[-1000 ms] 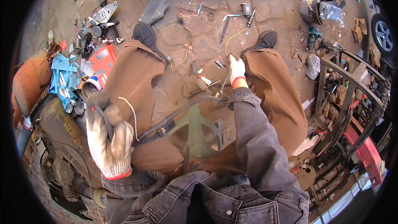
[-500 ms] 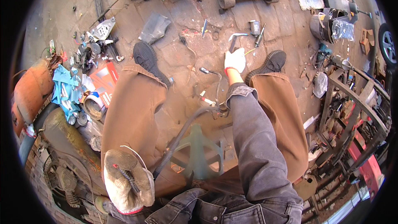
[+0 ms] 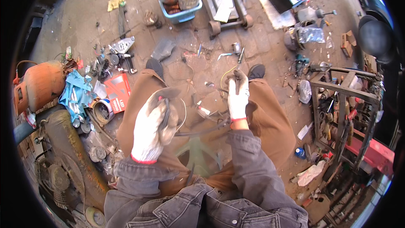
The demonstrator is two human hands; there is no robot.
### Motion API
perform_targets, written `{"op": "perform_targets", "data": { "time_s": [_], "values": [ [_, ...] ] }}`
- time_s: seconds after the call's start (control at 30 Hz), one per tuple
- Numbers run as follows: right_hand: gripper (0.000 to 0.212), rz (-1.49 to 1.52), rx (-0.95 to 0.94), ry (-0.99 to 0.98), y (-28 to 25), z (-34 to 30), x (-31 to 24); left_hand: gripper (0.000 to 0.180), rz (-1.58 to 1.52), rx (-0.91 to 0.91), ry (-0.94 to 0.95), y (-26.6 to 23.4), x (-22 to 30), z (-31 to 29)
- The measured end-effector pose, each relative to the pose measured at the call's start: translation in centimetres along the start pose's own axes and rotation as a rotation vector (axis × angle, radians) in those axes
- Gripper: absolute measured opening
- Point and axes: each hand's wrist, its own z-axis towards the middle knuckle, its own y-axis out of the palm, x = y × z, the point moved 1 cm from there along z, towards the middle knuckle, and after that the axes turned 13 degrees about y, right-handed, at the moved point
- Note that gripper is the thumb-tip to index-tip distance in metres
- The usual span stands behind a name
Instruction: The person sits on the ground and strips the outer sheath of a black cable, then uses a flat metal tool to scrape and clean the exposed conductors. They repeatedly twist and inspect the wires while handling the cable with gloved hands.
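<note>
My left hand [image 3: 147,128], in a white glove with a dirty grey palm, is raised over my left thigh. Its fingers are closed round a dark cable [image 3: 165,112] with a red tip. A thin white wire [image 3: 184,112] loops out beside it. From this hand the cable sags across between my knees toward the right wrist. Over my right knee, my right hand [image 3: 238,97], gloved alike, has its fingers curled up; whatever they hold is hidden. A yellow wire [image 3: 223,75] lies on the ground just past its fingertips. Nearby is a cable connector [image 3: 209,84].
A pale green stool [image 3: 196,156] shows between my legs. Left lie an orange gas cylinder [image 3: 42,80], a red box [image 3: 118,90] and a rusty cylinder [image 3: 76,152]. Ahead stands a blue basin [image 3: 181,16]; to the right, a metal rack [image 3: 346,88] of tools.
My right hand has come back from the ground toward my knee; the dark piece it touched there is gone from that spot. My left hand has risen forward with the cable. The view has tilted up.
</note>
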Motion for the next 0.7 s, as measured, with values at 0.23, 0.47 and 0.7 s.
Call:
{"op": "perform_targets", "data": {
  "time_s": [0.23, 0.47, 0.7],
  "values": [
    [0.109, 0.130, -0.619, -0.363, -9.7, -17.0, -13.9, 0.047, -0.171, -0.035, 0.129, 2.9, -2.5, -8.6],
    [0.089, 0.038, -0.556, -0.356, -13.8, -28.7, -13.6, 0.040, -0.532, -0.108, 0.066, 2.5, -6.1, -17.9],
    [0.053, -0.253, -0.294, -0.496, -14.9, -33.6, -11.2, 0.051, -0.519, -0.322, -0.065, 3.4, -7.3, -23.3]
  ]
}}
